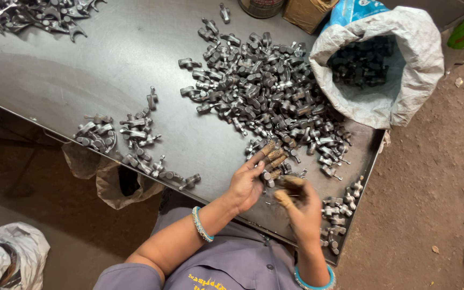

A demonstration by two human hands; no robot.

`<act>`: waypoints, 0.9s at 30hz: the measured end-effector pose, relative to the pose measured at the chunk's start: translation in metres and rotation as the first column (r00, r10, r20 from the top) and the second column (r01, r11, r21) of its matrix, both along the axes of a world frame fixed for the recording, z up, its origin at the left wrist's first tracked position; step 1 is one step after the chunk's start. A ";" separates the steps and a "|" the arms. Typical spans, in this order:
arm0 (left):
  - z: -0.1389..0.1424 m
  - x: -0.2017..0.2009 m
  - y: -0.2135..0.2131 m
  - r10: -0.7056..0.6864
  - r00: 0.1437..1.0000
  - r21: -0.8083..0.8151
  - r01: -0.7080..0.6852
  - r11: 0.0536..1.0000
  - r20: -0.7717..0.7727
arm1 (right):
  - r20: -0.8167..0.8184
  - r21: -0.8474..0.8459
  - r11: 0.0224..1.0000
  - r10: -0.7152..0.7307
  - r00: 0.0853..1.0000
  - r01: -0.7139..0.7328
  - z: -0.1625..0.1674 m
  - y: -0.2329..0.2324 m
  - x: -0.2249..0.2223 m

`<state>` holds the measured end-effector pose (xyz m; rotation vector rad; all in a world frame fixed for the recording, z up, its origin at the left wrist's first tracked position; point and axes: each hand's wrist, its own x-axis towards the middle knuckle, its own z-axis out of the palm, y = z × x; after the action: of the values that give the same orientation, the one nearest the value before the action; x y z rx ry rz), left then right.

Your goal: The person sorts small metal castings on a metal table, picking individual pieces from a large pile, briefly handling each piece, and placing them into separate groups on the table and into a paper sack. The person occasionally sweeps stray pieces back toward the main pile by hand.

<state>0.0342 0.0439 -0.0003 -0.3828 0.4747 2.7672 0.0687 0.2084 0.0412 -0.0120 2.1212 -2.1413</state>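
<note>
Both hands working at tray edge: left hand point(247, 182) gripping small metal part point(266, 175) by the big pile point(267, 91); right hand point(303, 207) curling, probably pinching another, grip unclear.

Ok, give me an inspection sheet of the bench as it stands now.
Surface: dark metal table, scuffed, raised rim.
Job's things: big pile of metal parts mid-table; small part held between both hands.
Clutter: smaller part groups at left, far corner and right edge; open white sack of parts.
Grippers: left hand and right hand together, fingertips taped.
Cables: nothing seen.
Surroundings: dirt floor; brown bag under table edge; white bag on floor.
</note>
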 end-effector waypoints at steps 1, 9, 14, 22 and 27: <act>-0.001 0.000 0.004 0.004 1.000 -0.005 -0.004 1.000 -0.007 | 0.064 -0.027 0.999 -0.016 0.998 0.018 -0.008 -0.005 0.001; -0.009 0.017 -0.001 -0.181 0.906 -0.620 -0.108 0.777 -0.384 | 0.169 -0.297 0.943 -0.100 0.980 0.148 -0.041 -0.003 0.004; -0.020 0.022 -0.021 -0.221 0.961 -0.678 0.051 0.734 -0.167 | -0.274 0.127 0.977 -0.134 0.952 0.174 -0.038 0.000 0.021; -0.033 0.024 -0.020 -0.249 0.968 -0.456 0.201 0.867 -0.046 | -0.516 0.183 0.953 -0.117 0.849 0.242 -0.044 -0.007 0.030; -0.033 0.021 -0.019 -0.257 0.964 -0.518 0.189 0.834 -0.062 | -0.436 0.117 0.967 -0.156 0.886 0.228 -0.048 -0.004 0.031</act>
<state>0.0555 0.0247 -0.0329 -0.2395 1.2139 2.4124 0.0996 0.2041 -0.0068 -0.2897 2.6406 -2.2232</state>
